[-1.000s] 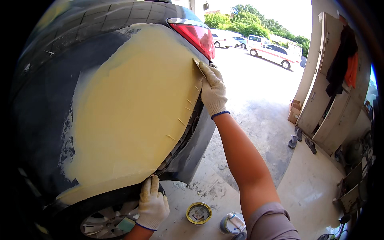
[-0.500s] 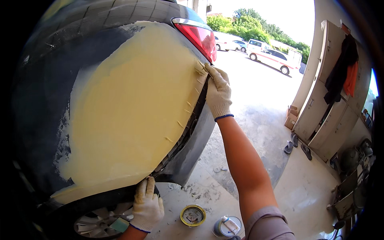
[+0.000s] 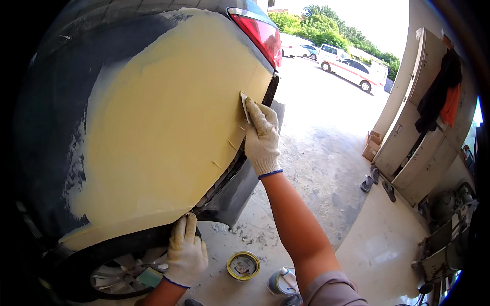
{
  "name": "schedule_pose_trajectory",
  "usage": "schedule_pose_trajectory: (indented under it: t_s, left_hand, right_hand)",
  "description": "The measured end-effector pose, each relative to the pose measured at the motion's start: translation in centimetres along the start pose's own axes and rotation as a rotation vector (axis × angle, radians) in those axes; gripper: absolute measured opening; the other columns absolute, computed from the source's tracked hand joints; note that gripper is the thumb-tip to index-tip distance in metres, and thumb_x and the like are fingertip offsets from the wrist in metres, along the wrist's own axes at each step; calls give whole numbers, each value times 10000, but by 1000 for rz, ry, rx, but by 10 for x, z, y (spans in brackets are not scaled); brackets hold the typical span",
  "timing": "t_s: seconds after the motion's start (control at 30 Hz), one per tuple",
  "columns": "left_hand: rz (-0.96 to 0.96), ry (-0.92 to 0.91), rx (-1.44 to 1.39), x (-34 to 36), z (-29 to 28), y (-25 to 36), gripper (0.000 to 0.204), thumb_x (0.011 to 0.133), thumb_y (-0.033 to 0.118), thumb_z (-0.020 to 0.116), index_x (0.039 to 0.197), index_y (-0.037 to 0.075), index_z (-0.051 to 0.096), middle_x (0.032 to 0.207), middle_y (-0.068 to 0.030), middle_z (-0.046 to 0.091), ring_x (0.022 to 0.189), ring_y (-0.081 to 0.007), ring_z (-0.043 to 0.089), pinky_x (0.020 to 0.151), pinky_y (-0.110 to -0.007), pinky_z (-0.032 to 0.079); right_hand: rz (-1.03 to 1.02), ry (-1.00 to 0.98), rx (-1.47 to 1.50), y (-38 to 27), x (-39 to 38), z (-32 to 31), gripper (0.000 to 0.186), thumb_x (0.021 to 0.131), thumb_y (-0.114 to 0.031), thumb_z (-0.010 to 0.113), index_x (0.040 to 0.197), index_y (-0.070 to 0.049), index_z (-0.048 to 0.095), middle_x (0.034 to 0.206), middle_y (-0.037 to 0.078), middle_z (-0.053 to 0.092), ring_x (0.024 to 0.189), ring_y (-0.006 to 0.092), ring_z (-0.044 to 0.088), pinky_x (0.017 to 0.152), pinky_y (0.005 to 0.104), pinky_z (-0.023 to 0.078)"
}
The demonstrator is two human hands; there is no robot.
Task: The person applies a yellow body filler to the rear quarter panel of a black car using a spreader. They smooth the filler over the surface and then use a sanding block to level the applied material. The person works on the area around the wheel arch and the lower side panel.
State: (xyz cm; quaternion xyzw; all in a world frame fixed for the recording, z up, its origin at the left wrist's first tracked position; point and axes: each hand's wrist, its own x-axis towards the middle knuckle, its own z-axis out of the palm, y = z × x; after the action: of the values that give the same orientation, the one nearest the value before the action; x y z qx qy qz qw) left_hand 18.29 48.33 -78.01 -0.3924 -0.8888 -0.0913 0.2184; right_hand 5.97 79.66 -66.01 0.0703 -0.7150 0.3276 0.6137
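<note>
- The right hand, in an off-white knitted glove with a blue cuff, pinches a thin, flat, pale spreader between thumb and fingers, its blade near upright.
- The spreader lies against the right part of a broad, smooth, pale-yellow filler patch, near the panel's edge.
- It should be light and springy (whether plastic or metal, I cannot tell), best held low on its broad face, fingers backing the blade for even pressure.
- The filler looks soft and smearable, easily marked by a tilted corner; small raised yellow slivers stand along its right side below the spreader.
- The left hand, gloved alike, points its fingers upward, close together, at the panel's lower corner; whether they pinch anything I cannot tell.
- Around the patch runs the dark car body, with a red tail light above and a silver-spoked wheel below.
- On the floor stands a round, yellow-rimmed tin.
</note>
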Motion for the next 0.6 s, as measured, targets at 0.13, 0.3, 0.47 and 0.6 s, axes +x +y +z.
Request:
schedule_pose_trajectory:
  t_s: [0.13, 0.3, 0.47, 0.6]
  left_hand:
    - [2, -8, -13, -4, 0, -3, 378, 924, 192, 683, 1060, -155, 748, 1597, -302, 489, 1470, -491, 444, 1197, -556, 405]
    - [-3, 45, -18, -7, 5, -9, 380, 923, 195, 671, 1040, -158, 751, 1596, -291, 497, 1462, -486, 457, 1188, -565, 410]
    - [12, 78, -54, 0, 6, -3, 385, 915, 182, 665, 1044, -173, 746, 1589, -287, 505, 1446, -481, 475, 1185, -565, 411]
    - [-5, 53, -82, -2, 4, -4, 402, 914, 180, 669, 1078, -181, 739, 1577, -283, 514, 1442, -480, 477, 1186, -564, 413]
  right_hand:
    - [-12, -90, -37, -35, -49, -5, 578, 875, 115, 627, 1384, -134, 742, 1335, 145, 684, 1282, 349, 618, 1133, 444, 479]
    - [-30, -31, 43, -13, 8, -22, 525, 926, 111, 581, 1367, -117, 752, 1273, 139, 714, 1216, 330, 657, 1083, 419, 508]
    - [-69, -17, -51, 33, 87, -19, 455, 1013, 63, 584, 1395, -124, 746, 1346, 125, 694, 1285, 252, 651, 1139, 346, 480]
    - [-43, 17, 76, 41, 85, -9, 455, 973, -1, 640, 1369, -186, 769, 1335, 117, 703, 1279, 309, 633, 1133, 404, 479]
